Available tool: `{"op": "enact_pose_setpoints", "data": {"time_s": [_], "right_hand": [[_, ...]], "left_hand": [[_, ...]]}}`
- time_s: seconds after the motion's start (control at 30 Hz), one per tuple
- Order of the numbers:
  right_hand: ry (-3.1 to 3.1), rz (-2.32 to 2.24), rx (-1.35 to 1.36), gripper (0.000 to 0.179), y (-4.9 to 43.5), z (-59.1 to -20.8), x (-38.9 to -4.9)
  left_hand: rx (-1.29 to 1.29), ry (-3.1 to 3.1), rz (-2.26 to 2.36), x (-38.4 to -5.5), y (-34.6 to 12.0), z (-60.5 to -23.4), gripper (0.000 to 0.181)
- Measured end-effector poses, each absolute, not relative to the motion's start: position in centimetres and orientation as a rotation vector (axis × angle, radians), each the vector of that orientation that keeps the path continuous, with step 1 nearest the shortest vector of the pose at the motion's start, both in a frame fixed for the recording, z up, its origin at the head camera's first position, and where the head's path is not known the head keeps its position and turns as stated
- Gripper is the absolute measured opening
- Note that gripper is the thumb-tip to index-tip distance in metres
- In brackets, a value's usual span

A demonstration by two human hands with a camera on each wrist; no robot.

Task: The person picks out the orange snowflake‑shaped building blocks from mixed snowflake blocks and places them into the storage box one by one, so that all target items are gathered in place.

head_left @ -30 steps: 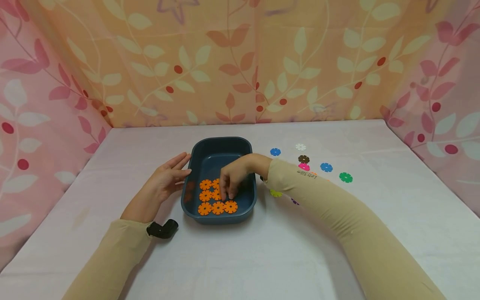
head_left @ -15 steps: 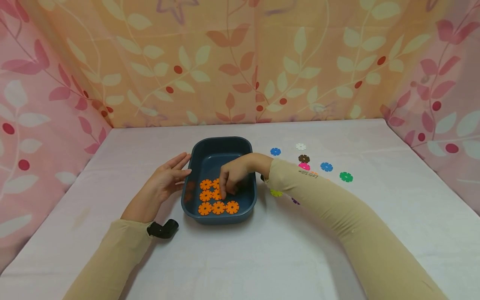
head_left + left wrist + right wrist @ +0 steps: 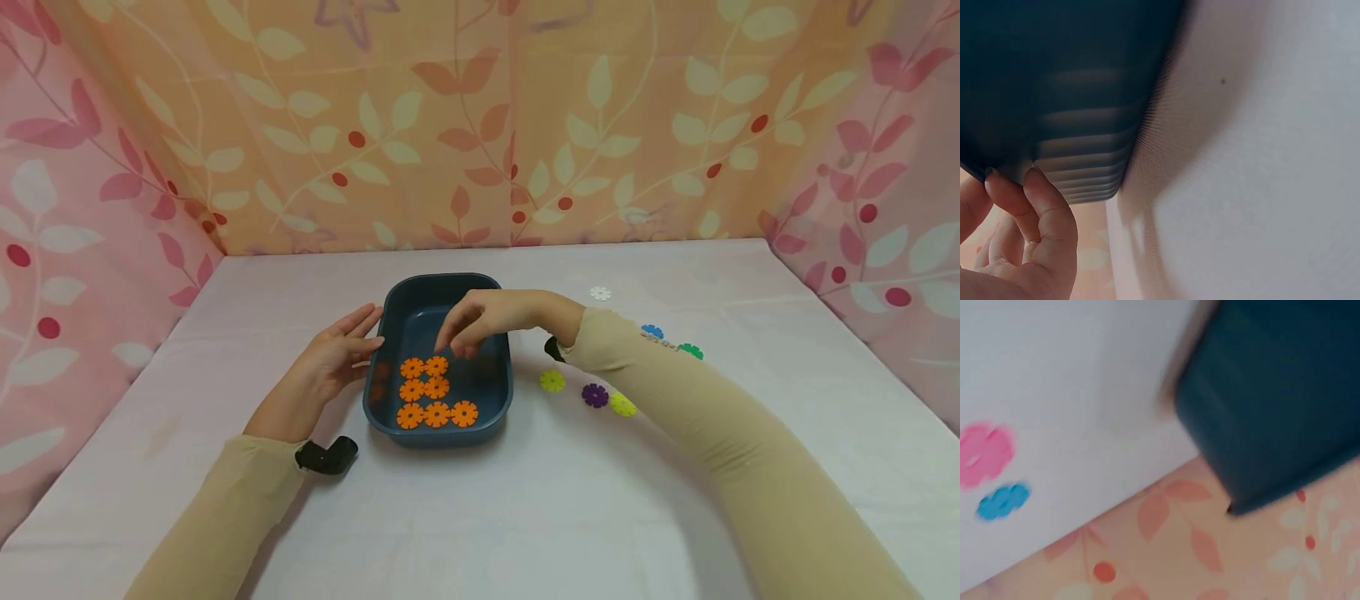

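Observation:
A dark blue rectangular tub (image 3: 498, 417) rests on the table, with several orange notched plastic discs (image 3: 437, 415) flat on its floor. They form a row of three along the near end, with two short rows behind. My left hand (image 3: 330, 362) is at the tub's left side, fingers extended and fingertips touching its outer wall just under the rim. The left wrist view shows those fingertips (image 3: 1034, 178) against the tub wall. Raised over the tub's right side is my right hand (image 3: 491, 321), fingers loosely bent downward above the orange discs, with nothing visible in them.
Right of the tub lie loose notched discs: yellow (image 3: 552, 381), purple (image 3: 595, 395), white (image 3: 601, 293) and green (image 3: 691, 351). My right sleeve (image 3: 675, 400) covers others. A pink disc (image 3: 985, 453) shows in the right wrist view. A floral curtain (image 3: 480, 125) stands behind the table.
My right hand has lifted off the orange discs and shifted slightly up and right. Its sleeve now hides some loose discs and uncovers the purple and a second yellow one. The left hand stays put.

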State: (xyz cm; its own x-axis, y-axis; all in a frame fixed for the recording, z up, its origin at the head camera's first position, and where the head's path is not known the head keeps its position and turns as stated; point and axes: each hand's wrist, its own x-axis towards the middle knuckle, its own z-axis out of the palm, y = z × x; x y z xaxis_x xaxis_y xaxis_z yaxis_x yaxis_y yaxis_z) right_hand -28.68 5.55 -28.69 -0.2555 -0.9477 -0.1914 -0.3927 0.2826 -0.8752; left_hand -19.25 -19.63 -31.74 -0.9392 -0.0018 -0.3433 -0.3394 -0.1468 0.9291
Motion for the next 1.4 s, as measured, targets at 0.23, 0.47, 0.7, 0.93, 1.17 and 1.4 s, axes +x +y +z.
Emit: {"op": "enact_pose_setpoints", "data": {"time_s": [0.23, 0.47, 0.7, 0.93, 1.17, 1.4], "right_hand": [[1.775, -1.036, -1.191, 0.034, 9.4, -27.1, -28.4], [1.858, -1.063, -1.170, 0.031, 13.3, -25.7, -27.7], [1.985, -1.024, -1.099, 0.030, 17.5, -25.1, -27.3], [2.030, -1.027, -1.173, 0.029, 21.0, -24.9, -26.7], [2.057, -1.009, -1.169, 0.025, 23.8, -25.4, -25.9], [2.038, -1.057, -1.220, 0.030, 26.3, -27.1, -25.2]], "left_hand": [[-0.375, 1.879, 2.184, -19.2, -19.6, -31.6, 0.070], [-0.382, 1.889, 2.180, -19.2, -19.6, -31.7, 0.070], [-0.390, 1.899, 2.171, -19.2, -19.6, -31.7, 0.070], [-0.377, 1.910, 2.161, -19.1, -19.5, -31.6, 0.070], [-0.381, 1.907, 2.164, -19.2, -19.6, -31.7, 0.070], [-0.369, 1.904, 2.166, -19.2, -19.7, -31.6, 0.069]]}}
